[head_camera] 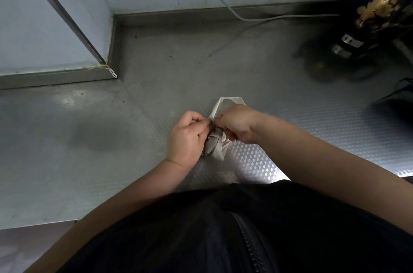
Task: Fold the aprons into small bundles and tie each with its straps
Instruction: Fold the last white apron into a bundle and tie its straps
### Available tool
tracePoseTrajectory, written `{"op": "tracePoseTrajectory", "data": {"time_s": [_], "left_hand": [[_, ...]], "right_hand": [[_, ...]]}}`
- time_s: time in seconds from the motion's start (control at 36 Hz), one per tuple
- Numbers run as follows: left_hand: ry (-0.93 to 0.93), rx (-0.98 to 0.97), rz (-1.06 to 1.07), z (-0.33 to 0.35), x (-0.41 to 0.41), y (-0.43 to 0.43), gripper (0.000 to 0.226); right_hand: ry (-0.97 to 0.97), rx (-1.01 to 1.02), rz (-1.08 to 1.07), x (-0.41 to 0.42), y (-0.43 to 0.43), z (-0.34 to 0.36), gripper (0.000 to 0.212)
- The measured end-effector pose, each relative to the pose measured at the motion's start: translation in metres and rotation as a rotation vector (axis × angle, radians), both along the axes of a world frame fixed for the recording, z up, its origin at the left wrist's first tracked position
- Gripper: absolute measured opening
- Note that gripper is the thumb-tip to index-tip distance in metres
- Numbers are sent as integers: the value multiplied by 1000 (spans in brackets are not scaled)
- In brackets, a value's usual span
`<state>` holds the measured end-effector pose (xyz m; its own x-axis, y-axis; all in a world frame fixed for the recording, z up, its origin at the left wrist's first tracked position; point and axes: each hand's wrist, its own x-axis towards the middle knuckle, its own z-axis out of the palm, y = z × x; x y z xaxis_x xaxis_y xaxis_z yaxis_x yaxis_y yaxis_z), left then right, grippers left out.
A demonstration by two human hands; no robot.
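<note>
my left hand has its fingers curled and pinches a bit of strap at its fingertips. just to the right of it, touching it, is the apron bundle. it is small and pale and sits on the table between my two hands. its long way runs from me out toward the wall, tilted a little to the right. my right hand is curled too and pinches the strap from the other side, so the knot spot is right between my fingertips. both hands are just as near to it. a strap loop pokes out past my right hand. i think the next pull goes sideways, hands apart. the table is grey bumpy metal. a pale wall stands at the left and back, a grey cable hangs down it, and a dark thing with gold leaves stands far right.
</note>
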<state>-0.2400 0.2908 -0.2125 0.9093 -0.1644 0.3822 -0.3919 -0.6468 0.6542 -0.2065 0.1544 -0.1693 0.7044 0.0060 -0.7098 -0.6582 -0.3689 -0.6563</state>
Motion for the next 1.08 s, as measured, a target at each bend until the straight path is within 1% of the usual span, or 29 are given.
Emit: {"op": "tracePoseTrajectory", "data": {"time_s": [0.06, 0.11, 0.17, 0.19, 0.31, 0.33, 0.39, 0.44, 0.56, 0.61, 0.69, 0.81, 0.86, 0.92, 0.97, 1.0, 1.06, 1.08], "left_hand": [[7, 13, 5, 2, 1, 1, 28], [25, 39, -10, 3, 1, 2, 28], [55, 61, -37, 5, 2, 4, 28], [80, 55, -52, 6, 3, 5, 25], [184, 22, -109, 11, 5, 12, 5], [198, 24, -121, 11, 3, 13, 4], [223, 31, -131, 12, -1, 15, 5], [233, 36, -136, 9, -5, 19, 7], [156, 59, -150, 2, -12, 29, 25], [150, 70, -142, 3, -14, 31, 29], [198, 81, -120, 5, -16, 30, 28], [242, 77, -79, 5, -16, 31, 14], [277, 60, -72, 5, -15, 35, 10], [314, 35, -72, 3, -13, 40, 8], [413, -6, -101, 6, -12, 43, 9], [492, -26, -124, 8, -12, 42, 22], [656, -37, -166, 11, -10, 41, 70], [702, -7, -183, 12, -7, 41, 89]], "right_hand": [[-16, -13, 32, 0, -1, 0, 19], [-68, -22, 93, -2, -3, 4, 25], [-168, -16, 169, -7, -6, 10, 31], [-231, -35, 224, -10, -8, 12, 30], [-474, -250, 389, -23, -14, 7, 19], [-533, -296, 406, -25, -16, 3, 15], [-641, -364, 405, -30, -17, -3, 17], [-694, -414, 381, -33, -17, -7, 18], [-673, -445, 355, -43, -17, -19, 19], [-656, -431, 322, -46, -16, -24, 17], [-602, -395, 260, -46, -14, -27, 14], [-513, -328, 165, -42, -6, -27, 12], [-428, -220, 77, -41, -2, -28, 14], [-328, -34, -8, -37, 0, -26, 18], [-294, 41, 22, -32, 0, -20, 19], [-302, 43, 58, -29, 1, -17, 19], [-311, 61, 104, -24, 5, -12, 18], [-303, 71, 116, -22, 8, -10, 18]]}}
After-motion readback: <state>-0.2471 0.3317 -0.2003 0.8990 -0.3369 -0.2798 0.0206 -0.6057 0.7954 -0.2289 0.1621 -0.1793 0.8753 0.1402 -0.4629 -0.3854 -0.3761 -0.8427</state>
